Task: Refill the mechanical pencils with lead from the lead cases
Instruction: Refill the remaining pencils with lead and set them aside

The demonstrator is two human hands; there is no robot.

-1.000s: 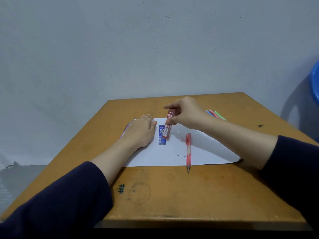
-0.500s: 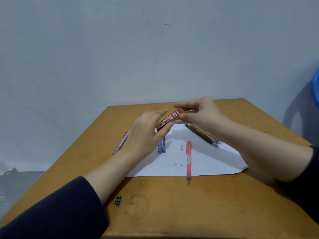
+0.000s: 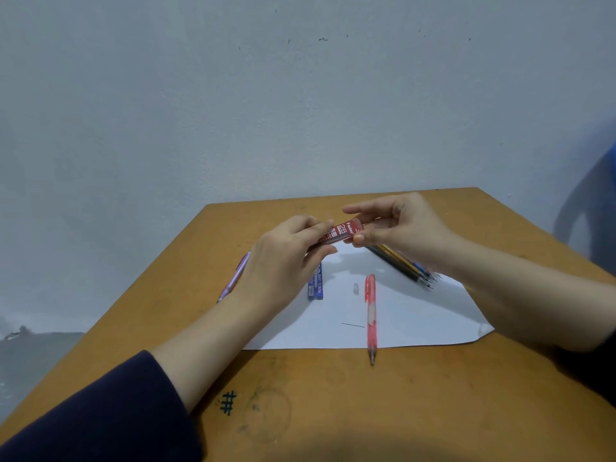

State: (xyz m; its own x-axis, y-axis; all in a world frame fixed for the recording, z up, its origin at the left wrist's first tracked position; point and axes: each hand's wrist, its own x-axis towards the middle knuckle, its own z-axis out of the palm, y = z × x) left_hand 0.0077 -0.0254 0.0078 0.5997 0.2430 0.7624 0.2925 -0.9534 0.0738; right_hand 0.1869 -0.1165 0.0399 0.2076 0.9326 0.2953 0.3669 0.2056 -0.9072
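Both hands hold a red lead case (image 3: 343, 231) marked 2B above the white paper (image 3: 400, 315). My left hand (image 3: 283, 258) pinches its lower left end; my right hand (image 3: 403, 228) pinches its upper right end. A blue lead case (image 3: 316, 283) lies on the paper under my left hand. A pink mechanical pencil (image 3: 370, 315) lies along the paper's front, its tip over the edge. A single thin lead (image 3: 352, 325) and a small clear cap (image 3: 356, 288) lie beside it. A purple pencil (image 3: 233, 278) lies left of the paper.
Several dark, yellow and blue pencils (image 3: 403, 265) lie bunched under my right wrist on the paper. The wooden desk (image 3: 333, 411) stands against a pale wall; a "#" mark is drawn near its front. A blurred blue object is at the right edge.
The red lead case rose off the paper and tilted flat. My left hand came up from the desk and took its free end.
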